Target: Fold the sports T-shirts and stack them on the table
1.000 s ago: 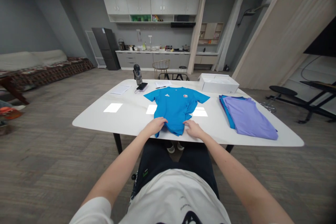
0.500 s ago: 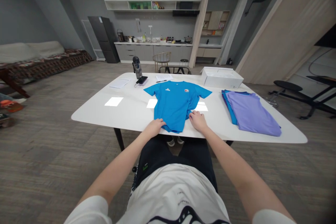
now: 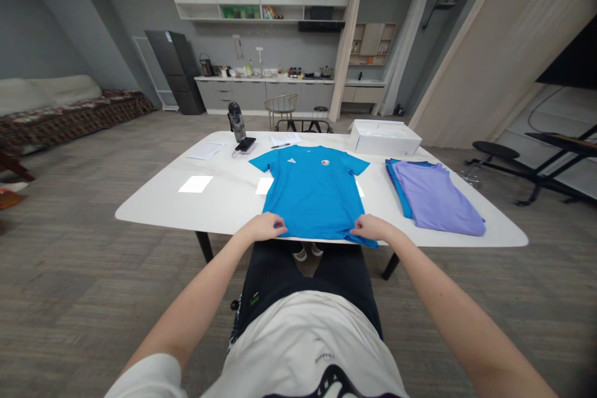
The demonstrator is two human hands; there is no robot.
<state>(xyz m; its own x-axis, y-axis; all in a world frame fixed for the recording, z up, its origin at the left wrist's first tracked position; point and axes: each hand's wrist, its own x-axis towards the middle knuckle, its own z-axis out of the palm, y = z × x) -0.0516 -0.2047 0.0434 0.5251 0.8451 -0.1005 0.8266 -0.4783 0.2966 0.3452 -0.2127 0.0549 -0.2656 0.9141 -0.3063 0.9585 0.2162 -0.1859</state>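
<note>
A blue T-shirt (image 3: 313, 189) lies spread front side up on the white table, its collar away from me and its hem along the near edge. Small logos show on its chest. My left hand (image 3: 267, 226) pinches the shirt's lower left corner. At the lower right corner, my right hand (image 3: 372, 227) has its fingers closed on the hem, where a bit of cloth bunches and reaches the table's edge. Both sleeves lie out to the sides.
Folded purple and blue clothes (image 3: 438, 199) lie on the table (image 3: 153, 205) at the right. Behind them stands a white box (image 3: 385, 138). A dark bottle (image 3: 237, 121), a phone (image 3: 245, 144), a pen (image 3: 280, 146) and paper sheets (image 3: 205, 150) are toward the back.
The shirt's lower part has been pulled wider and flatter. My right hand has moved right with the hem, and my left hand slightly left. The camera view has shifted a little.
</note>
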